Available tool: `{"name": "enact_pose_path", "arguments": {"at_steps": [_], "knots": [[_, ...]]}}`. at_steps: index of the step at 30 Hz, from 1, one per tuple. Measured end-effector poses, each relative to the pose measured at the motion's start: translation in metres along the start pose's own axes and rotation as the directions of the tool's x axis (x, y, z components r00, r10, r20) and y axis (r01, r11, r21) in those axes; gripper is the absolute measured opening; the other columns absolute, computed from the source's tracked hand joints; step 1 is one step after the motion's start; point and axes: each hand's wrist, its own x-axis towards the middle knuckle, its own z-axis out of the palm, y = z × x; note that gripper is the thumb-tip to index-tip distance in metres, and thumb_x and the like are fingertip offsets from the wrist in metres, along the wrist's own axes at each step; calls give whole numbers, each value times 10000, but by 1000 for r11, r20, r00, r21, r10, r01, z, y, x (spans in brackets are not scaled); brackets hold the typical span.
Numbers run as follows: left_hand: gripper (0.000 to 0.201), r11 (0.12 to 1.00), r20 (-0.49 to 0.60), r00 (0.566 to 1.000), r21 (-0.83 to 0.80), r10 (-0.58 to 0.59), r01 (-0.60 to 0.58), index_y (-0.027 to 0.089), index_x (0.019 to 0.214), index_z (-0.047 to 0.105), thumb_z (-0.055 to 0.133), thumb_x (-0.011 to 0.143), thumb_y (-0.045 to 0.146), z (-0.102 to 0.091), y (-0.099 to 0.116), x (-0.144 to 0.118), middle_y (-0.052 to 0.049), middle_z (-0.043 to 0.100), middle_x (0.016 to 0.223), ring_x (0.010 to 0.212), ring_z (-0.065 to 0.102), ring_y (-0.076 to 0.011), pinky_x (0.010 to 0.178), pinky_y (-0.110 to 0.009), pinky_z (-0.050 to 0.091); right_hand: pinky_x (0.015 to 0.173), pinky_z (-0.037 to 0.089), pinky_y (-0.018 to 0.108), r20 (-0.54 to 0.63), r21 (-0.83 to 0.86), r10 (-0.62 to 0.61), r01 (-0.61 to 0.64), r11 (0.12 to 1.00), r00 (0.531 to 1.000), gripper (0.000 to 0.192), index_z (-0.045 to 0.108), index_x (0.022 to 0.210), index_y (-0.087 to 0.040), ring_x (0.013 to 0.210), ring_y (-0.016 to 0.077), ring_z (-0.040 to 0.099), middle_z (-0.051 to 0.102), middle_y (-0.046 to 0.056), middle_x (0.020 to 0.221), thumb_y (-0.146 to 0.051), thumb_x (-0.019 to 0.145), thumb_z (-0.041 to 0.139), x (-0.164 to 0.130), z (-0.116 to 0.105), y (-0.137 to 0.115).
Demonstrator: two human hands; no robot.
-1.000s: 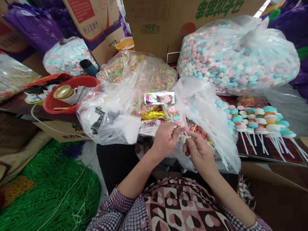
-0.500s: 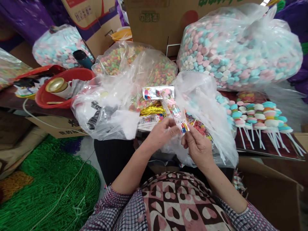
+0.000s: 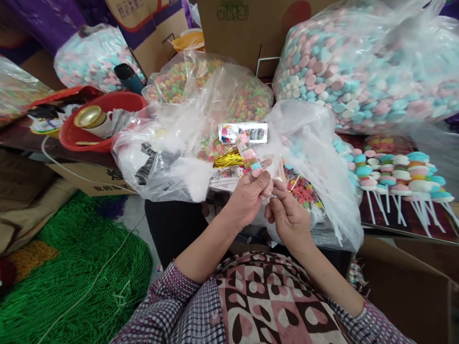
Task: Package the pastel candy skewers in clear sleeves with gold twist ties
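pastel candy skewer (image 3: pixel 249 155) sits pinched in your left hand (image 3: pixel 250 197); your right hand (image 3: pixel 287 215) has its fingers (image 3: pixel 274 198) clamped on its white stick.

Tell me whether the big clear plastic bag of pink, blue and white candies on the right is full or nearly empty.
Full: the big clear plastic bag bulges, packed with candies throughout.
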Motion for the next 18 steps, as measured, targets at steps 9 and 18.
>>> {"name": "enact_pose_path", "arguments": {"at_steps": [9, 18], "knots": [[351, 996, 149, 987, 76, -65, 55, 147, 938, 695, 730, 812, 473, -26, 5, -9, 68, 436, 496, 702, 670, -164, 794, -307, 491, 623, 494, 287, -18, 120, 17, -15, 993, 1000, 206, 763, 912, -266, 640, 151, 617, 676, 4, 686, -426, 909, 632, 29, -51, -16], [564, 923, 518, 765, 186, -383, 336, 201, 576, 487, 694, 695, 712, -8, -6, -28, 61, 407, 462, 439, 522, -133, 634, -369, 533, 635, 578, 371, 353, 553, 177, -358, 752, 919, 463, 693, 1067, -286, 764, 251, 701, 654, 8, 651, -528, 688, 804, 35, -23, -33]]}}
